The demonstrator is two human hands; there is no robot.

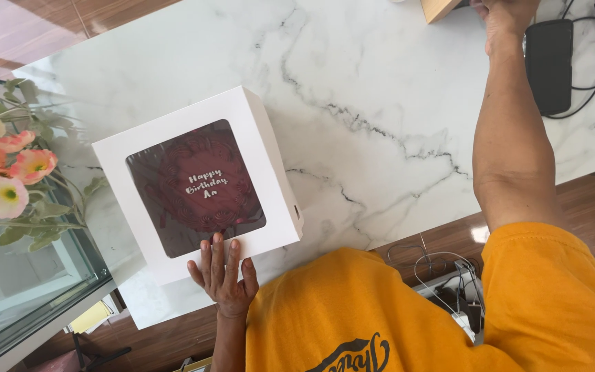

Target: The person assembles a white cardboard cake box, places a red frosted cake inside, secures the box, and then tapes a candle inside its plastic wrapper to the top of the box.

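Resting flat and open, the left hand (222, 275) touches the white cake box (270, 158)'s near edge.

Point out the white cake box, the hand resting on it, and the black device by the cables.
white cake box (259, 131): head view, bare white lid corner.
left hand (223, 275): head view, back of the hand.
black device (549, 65): head view, middle of its top face.
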